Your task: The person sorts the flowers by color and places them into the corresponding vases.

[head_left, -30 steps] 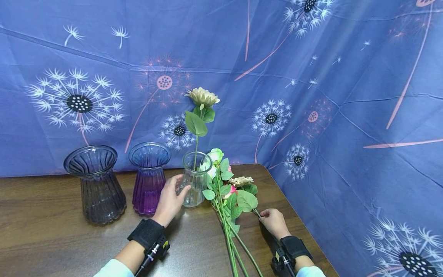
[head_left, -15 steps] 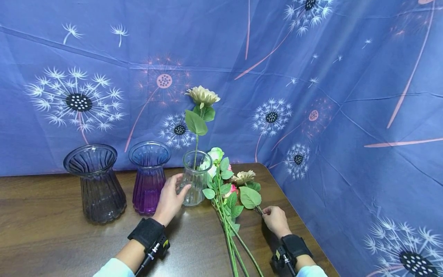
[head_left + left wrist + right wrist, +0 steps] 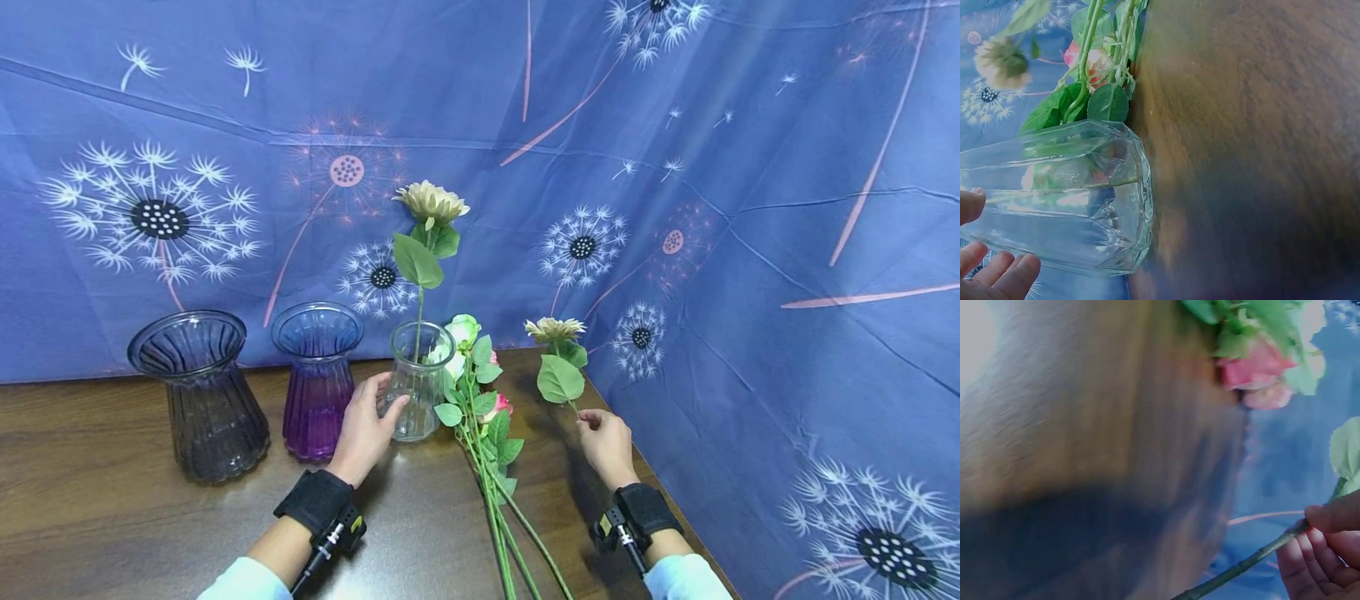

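My left hand (image 3: 369, 427) holds the clear glass vase (image 3: 417, 392) from its left side, thumb in front and fingers behind. The vase stands upright, and one cream flower (image 3: 432, 203) with green leaves rises out of it. In the left wrist view the vase's faceted base (image 3: 1129, 200) shows close by the fingertips. My right hand (image 3: 606, 446) pinches the stem of a second cream flower (image 3: 557, 329), its head lifted above the table. The right wrist view shows that stem (image 3: 1241, 567) between thumb and fingers.
White and pink roses (image 3: 493, 408) on long green stems lie right of the clear vase. To the left stand a purple-blue vase (image 3: 318, 408) and a dark grey vase (image 3: 213, 417). A blue patterned cloth (image 3: 480, 100) hangs behind the wooden table (image 3: 97, 517).
My right hand has raised the second cream flower off the bunch, up and slightly right. The left hand stays at the clear vase. The head view has shifted a little.
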A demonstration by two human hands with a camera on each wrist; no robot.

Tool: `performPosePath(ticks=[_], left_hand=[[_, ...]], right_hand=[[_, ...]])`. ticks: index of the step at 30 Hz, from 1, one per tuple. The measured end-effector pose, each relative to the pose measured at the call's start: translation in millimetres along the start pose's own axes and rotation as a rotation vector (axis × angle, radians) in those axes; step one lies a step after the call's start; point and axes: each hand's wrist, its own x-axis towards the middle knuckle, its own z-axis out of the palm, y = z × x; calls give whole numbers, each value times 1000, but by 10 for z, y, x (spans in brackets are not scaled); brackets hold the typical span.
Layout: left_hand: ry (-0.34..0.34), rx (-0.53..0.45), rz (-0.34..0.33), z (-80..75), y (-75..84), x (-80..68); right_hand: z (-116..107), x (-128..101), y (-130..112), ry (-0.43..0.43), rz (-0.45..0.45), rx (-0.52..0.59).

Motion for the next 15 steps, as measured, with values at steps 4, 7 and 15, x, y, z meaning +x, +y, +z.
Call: performPosePath(ticks=[4,7,15], left_hand=[[1,-6,-6,12,11,1],[2,-1,-7,20,20,1],[23,-16,2,18,11,-6]], right_hand=[[-58,54,-146,80,-17,44],[-103,88,-262,136,-26,92],[-215,158,-657,258,-50,244]])
